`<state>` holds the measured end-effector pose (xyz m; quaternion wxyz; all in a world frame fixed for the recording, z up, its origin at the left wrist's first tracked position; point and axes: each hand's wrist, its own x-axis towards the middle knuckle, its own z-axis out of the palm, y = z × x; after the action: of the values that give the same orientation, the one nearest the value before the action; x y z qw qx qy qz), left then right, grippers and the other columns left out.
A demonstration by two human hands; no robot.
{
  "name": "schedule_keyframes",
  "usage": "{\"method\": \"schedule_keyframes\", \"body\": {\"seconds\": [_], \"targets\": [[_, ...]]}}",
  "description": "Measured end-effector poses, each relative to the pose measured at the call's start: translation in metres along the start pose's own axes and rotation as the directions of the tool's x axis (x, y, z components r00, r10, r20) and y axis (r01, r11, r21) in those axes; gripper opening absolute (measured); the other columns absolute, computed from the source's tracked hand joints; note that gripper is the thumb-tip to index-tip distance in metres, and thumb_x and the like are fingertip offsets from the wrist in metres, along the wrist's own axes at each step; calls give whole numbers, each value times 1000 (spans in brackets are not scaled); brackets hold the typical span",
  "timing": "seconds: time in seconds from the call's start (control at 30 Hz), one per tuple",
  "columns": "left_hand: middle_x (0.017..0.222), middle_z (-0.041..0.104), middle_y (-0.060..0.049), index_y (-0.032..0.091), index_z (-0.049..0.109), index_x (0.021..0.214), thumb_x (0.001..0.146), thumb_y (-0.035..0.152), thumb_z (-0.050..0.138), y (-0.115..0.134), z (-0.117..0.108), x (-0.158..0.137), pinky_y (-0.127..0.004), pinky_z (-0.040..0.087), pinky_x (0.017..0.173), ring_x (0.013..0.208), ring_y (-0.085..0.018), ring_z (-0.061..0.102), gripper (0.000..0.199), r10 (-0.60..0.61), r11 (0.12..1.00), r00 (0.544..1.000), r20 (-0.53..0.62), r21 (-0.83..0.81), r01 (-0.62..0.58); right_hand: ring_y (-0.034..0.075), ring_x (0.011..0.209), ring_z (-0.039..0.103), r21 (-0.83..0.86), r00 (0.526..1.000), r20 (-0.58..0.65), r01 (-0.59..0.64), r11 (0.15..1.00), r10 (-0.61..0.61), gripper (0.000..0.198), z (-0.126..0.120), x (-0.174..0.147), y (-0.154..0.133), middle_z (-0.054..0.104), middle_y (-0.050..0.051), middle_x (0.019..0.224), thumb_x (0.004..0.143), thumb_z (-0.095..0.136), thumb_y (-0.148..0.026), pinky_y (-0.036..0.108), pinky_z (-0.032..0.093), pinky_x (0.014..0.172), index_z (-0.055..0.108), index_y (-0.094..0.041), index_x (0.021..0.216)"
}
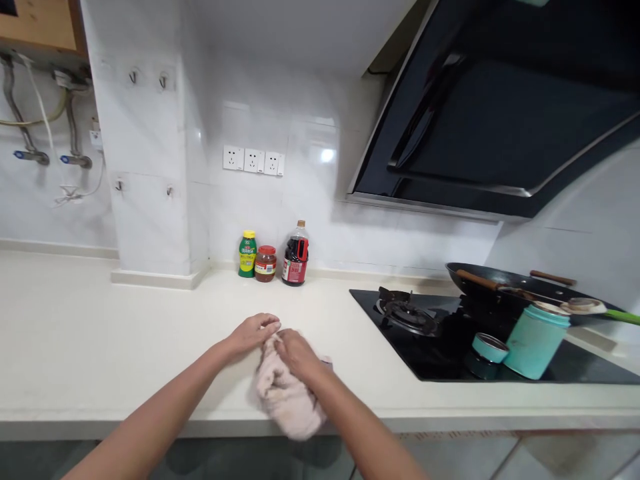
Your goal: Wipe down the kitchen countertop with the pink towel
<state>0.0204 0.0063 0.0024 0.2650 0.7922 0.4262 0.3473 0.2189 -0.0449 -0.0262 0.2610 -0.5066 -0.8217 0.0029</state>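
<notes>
A pale pink cloth (287, 397) lies bunched on the white countertop (150, 333), its lower end hanging over the front edge. My right hand (299, 355) is closed on the upper part of the cloth, pressing it together. Close beside it, my left hand (254, 332) has its fingers curled at the cloth's top end, and the fingertips of both hands nearly meet. What lies under the fingers is partly hidden.
Against the back wall stand a green bottle with a yellow cap (247, 255), a red-lidded jar (265, 265) and a dark sauce bottle (296, 257). On the right, the black gas stove (440, 363) carries a wok (480, 277), a turquoise canister (537, 343) and its lid (490, 348). A range hood (500, 113) overhangs.
</notes>
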Motion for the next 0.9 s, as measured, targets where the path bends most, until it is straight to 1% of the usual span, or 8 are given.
{"method": "schedule_keyframes", "body": {"seconds": [0.23,0.4,0.5,0.6,0.67,0.77,0.83,0.9], "targets": [[118,68,-9,19,68,112,92,55,50,-11,-1,-14,-36,49,97,108,-24,64,45,1,998,999,-34,58,1,26,111,56,-75,976,-36,-219,973,217,34,-41,-23,75,52,10,131,101,62,-41,47,52,95,57,-20,127],[113,68,-8,21,69,107,95,49,48,-8,2,-16,-36,49,94,103,-22,64,37,112,986,991,-73,131,-102,26,116,54,-60,972,17,-234,970,236,33,-54,-62,94,51,10,137,103,59,-43,49,48,101,57,-23,129],[113,67,-8,21,69,106,96,46,47,-5,4,-12,-36,51,91,104,-22,63,34,169,976,978,-120,161,-149,27,126,50,-27,983,65,-171,985,173,40,-46,-74,78,50,9,142,105,51,-45,47,45,106,52,-26,140],[112,66,-9,22,68,104,97,45,46,-4,3,-11,-36,52,89,105,-22,63,33,195,972,965,-176,163,-167,29,141,32,76,974,228,-34,997,16,56,-29,-63,32,36,5,154,100,54,-56,51,35,113,40,-35,150],[109,67,-9,21,68,102,97,45,46,-6,0,-12,-37,51,93,104,-23,63,33,220,968,953,-210,169,-186,32,145,20,192,936,332,57,980,-119,65,-14,-40,-6,25,5,158,96,61,-57,57,23,117,35,-38,152],[106,67,-8,20,68,100,97,45,45,-11,-9,-13,-38,49,98,103,-22,63,34,220,971,941,-258,154,-184,29,144,22,270,894,343,199,942,-287,63,13,10,-55,26,3,158,91,66,-44,55,17,118,40,-37,149],[107,67,-8,21,68,100,97,46,44,-16,-15,-13,-38,49,98,104,-22,63,35,194,978,935,-297,136,-160,24,144,24,266,889,328,237,934,-319,63,30,43,-70,30,2,157,91,64,-38,51,14,119,39,-37,149],[108,68,-8,20,68,102,97,46,42,-19,-18,-12,-39,49,99,106,-22,62,37,164,983,934,-317,134,-127,20,142,27,233,902,321,222,947,-290,60,42,70,-66,35,1,154,94,59,-34,47,14,120,37,-36,150]]}}
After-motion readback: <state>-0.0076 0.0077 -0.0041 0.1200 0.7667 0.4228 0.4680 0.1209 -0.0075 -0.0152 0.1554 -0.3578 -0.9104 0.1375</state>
